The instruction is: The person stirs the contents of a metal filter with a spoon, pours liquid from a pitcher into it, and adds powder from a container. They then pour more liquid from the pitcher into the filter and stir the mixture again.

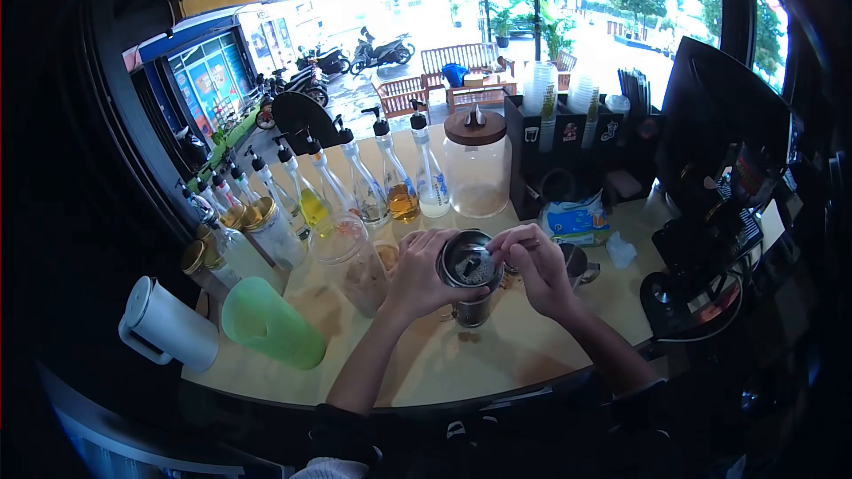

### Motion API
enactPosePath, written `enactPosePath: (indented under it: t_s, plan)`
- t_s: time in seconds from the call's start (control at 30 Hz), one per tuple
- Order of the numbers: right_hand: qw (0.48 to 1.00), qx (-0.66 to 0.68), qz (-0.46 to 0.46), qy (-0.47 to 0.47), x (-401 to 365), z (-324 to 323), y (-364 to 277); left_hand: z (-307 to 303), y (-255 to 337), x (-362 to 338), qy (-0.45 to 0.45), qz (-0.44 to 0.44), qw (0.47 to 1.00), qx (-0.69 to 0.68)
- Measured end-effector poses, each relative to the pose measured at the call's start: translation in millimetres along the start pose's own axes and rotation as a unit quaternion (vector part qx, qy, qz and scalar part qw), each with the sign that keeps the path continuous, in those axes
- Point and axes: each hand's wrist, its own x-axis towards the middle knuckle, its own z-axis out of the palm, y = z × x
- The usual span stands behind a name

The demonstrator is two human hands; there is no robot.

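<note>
Metal cup [467, 271] sat mid-frame, just right of center, mouth facing up toward the camera. Left hand [422, 270] was curled around its left side, thumb near the rim. Right hand [538, 273] was in a narrow pinch over the right side of the rim, apparently on a thin implement [485, 252] (type unclear, fingers covered most of it). Inside of the cup looked dark with some bubbles or froth; couldn't tell what it held. Also couldn't tell whether the base touched the bench [532, 357].

Step in hand, my read: working the contents at the cup mouth, left bracing, right doing the fine work. Next move would call for a firm left grip, cup kept level, and the right pinch kept clear of the rim; a tilt could spill.

Nearby: clear jar [351, 268] just left of the left hand, metal mug [579, 264] just beside the right hand. Green pitcher [273, 326] and white jug [169, 324] stood lower left, row of pump bottles [402, 201] across upper left to center, wooden-lidded jar [477, 176] above the cup in frame.
</note>
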Motion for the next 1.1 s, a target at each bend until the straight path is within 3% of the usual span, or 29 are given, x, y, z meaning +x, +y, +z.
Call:
enactPosePath:
  t_s: [0.1,0.23,0.33,0.43,0.83,0.93,1.1]
  plan:
    - [0.998,0.058,0.012,-0.032,0.3,-6.1,-5.2,-10.2,-0.9,3.8,0.012,0.045,0.999,-0.01]
    - [0.999,0.024,0.035,-0.016,11.9,-15.8,-19.1,-20.3,-3.4,8.2,0.012,0.125,0.991,-0.044]
    - [0.996,0.02,0.048,-0.067,19.3,-18.4,-20.1,-24.1,-3.2,9.0,-0.001,0.126,0.991,-0.048]
    - [0.996,0.013,0.081,-0.047,26.2,-22.8,-25.5,-26.8,-3.7,7.8,-0.007,0.129,0.99,-0.049]
    - [0.985,-0.038,0.079,-0.146,56.1,-18.7,-41.3,-35.2,2.9,9.0,-0.013,0.166,0.986,-0.014]
    - [0.996,0.018,0.067,-0.06,53.2,-12.7,-35.9,-31.9,-0.4,6.0,-0.007,0.148,0.988,-0.035]
    - [0.99,-0.072,0.084,-0.084,37.1,-5.3,-45.3,-27.5,-4.5,2.0,0.02,0.144,0.989,-0.024]
